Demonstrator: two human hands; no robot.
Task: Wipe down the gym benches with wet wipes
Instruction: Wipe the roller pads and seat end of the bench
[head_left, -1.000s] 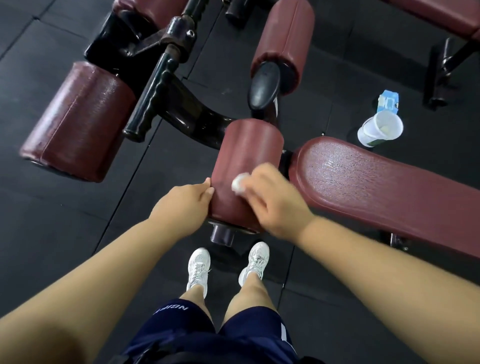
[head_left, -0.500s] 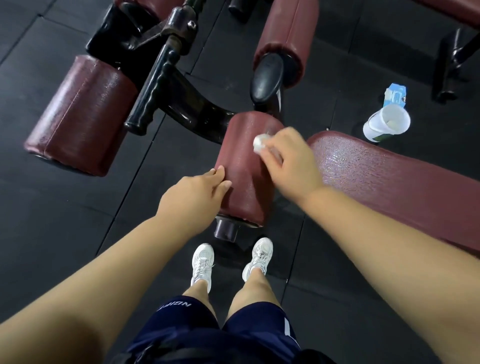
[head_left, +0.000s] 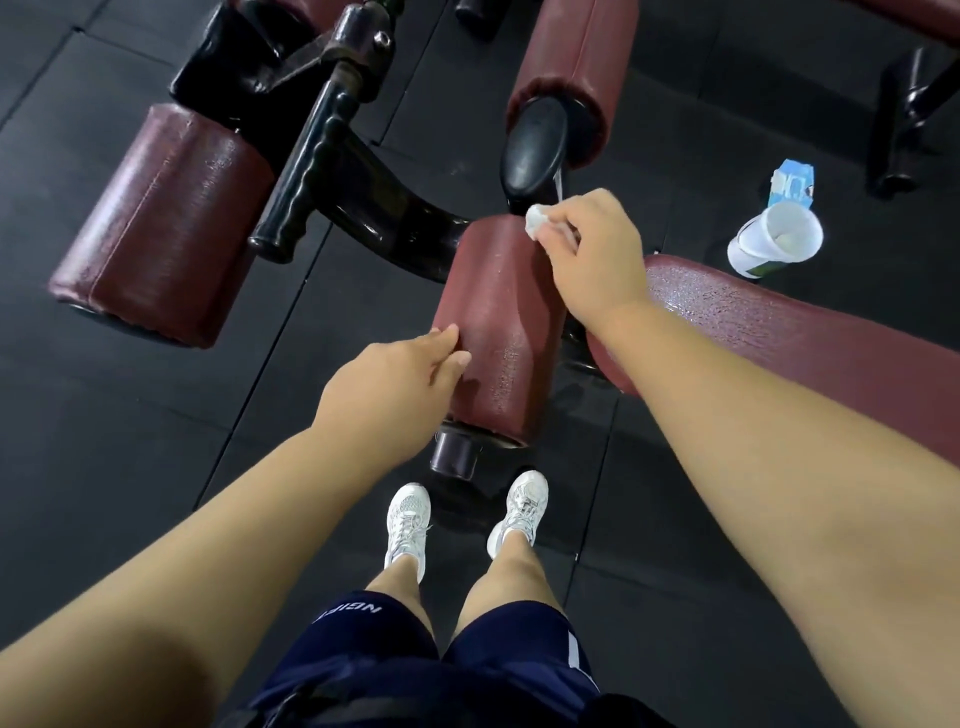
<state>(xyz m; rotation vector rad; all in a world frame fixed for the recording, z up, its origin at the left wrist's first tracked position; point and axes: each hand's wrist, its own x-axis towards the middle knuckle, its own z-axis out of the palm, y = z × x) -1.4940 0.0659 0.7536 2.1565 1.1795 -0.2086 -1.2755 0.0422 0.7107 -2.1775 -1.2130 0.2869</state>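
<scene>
A maroon roller pad (head_left: 501, 332) of the gym bench lies right in front of me, its surface shiny with moisture. My right hand (head_left: 592, 260) pinches a crumpled white wet wipe (head_left: 535, 221) against the pad's far end. My left hand (head_left: 395, 387) rests on the pad's near left side, fingers fairly straight and touching it. The maroon bench seat (head_left: 779, 343) stretches off to the right, also wet-looking.
Two more maroon roller pads (head_left: 161, 223) (head_left: 576, 67) and a black frame with a ribbed handle (head_left: 306, 156) lie ahead. A white wipe tub (head_left: 774, 241) and a blue packet (head_left: 792, 184) sit on the black rubber floor at right. My white shoes (head_left: 408, 522) stand below.
My right hand has slid the wipe along the roller pad from its near end to its far end. My left hand stayed on the pad's near left side.
</scene>
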